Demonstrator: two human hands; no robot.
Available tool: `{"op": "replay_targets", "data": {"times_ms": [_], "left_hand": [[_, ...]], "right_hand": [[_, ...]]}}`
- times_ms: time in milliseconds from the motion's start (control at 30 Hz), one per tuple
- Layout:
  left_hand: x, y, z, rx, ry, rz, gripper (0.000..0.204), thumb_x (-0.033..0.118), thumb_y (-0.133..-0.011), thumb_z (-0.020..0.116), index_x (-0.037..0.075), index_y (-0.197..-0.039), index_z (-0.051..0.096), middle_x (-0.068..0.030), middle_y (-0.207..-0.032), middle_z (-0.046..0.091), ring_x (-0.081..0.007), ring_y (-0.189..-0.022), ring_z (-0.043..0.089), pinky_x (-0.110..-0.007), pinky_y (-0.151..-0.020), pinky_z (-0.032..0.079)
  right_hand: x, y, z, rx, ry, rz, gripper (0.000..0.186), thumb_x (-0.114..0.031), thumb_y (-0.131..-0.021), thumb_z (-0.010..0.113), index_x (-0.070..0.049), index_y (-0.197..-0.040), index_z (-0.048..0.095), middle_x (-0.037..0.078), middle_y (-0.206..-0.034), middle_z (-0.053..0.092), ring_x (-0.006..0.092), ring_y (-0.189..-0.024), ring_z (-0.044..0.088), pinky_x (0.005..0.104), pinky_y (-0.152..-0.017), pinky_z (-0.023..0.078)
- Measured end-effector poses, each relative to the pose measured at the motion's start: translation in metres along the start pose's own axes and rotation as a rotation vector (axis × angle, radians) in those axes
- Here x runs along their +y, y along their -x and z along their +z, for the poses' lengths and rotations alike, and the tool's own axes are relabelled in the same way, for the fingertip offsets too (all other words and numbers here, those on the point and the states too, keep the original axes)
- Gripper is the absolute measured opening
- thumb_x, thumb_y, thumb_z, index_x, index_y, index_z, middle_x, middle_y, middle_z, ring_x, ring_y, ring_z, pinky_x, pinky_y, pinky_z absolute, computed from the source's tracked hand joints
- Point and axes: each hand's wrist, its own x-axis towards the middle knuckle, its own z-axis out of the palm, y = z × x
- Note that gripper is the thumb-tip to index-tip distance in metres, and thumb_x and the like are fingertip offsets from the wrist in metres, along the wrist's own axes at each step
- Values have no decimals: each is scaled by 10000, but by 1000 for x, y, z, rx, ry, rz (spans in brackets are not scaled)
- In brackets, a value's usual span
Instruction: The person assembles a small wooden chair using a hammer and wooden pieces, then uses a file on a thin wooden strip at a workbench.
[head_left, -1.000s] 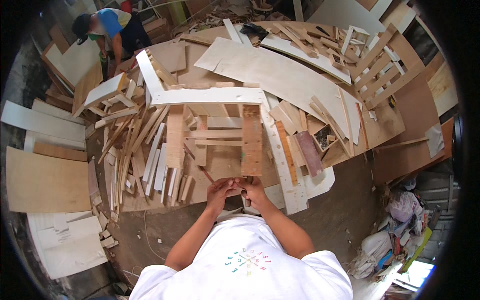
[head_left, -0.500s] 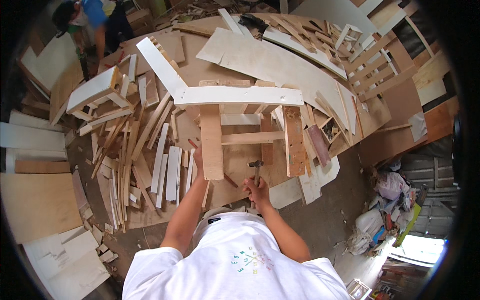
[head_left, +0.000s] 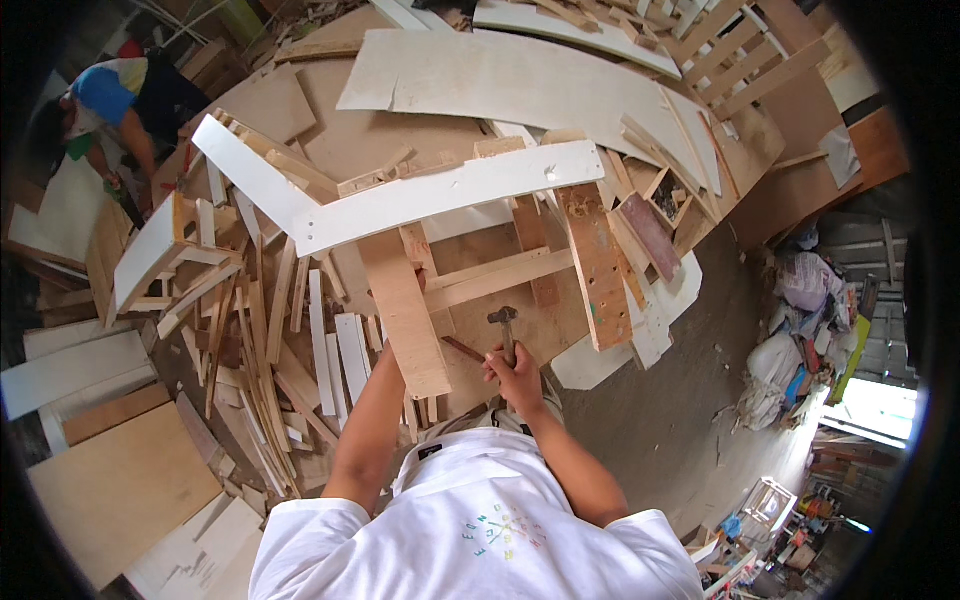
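My right hand (head_left: 514, 378) is closed round the handle of a hammer (head_left: 504, 318), its head pointing up and away from me. In front of me stands a wooden chair frame (head_left: 450, 195) with a bent white rail on top and plain wood legs below. My left hand (head_left: 420, 279) reaches behind the frame's near left leg (head_left: 403, 315). Only a bit of its fingers shows past the leg's edge, gripping there; the palm is hidden. A thin reddish-brown bar (head_left: 463, 349) lies between that leg and my right hand.
Loose wood strips (head_left: 262, 330) crowd the left of the worktable. A smaller white-topped frame (head_left: 150, 250) stands beyond them. A large pale board (head_left: 480, 80) lies across the back. Another person (head_left: 110, 110) bends over at the far left. Bags (head_left: 775, 360) are heaped at right.
The chair frame has tilted, its left end swinging lower and toward me. My left hand has moved up behind the leg. The hammer stays in my right hand. My view has shifted too.
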Motion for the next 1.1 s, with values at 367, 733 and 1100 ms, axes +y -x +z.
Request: {"op": "replay_targets", "data": {"times_ms": [367, 733, 1100], "left_hand": [[13, 18, -2, -21, 24, -45, 193, 148, -926, 772, 44, -1083, 732, -135, -999, 742, -288, -940, 704, -420, -866, 543], [15, 17, 3, 5, 50, -3, 209, 79, -895, 780, 46, -1092, 719, -145, -981, 727, -316, -926, 691, -422, -831, 538], [-49, 41, 34, 49, 409, -182, 278, 14, -919, 742, 32, -1170, 624, -116, -1052, 716, -242, -957, 692, -349, -911, 557]], "right_hand": [[2, -22, -2, 8, -77, -23, 248, -158, -985, 703, 31, -1103, 593, 111, -810, 697, 153, -650, 687, 299, -597, 569], [-29, -29, 5, -68, 108, -19, 251, -258, -1047, 627, -9, -1080, 632, 76, -742, 684, 128, -577, 644, 294, -555, 530], [-40, -79, 45, -115, 667, -653, 372, -151, -1037, 548, 21, -1366, 567, 300, -1130, 684, 480, -955, 670, 551, -822, 545]]}}
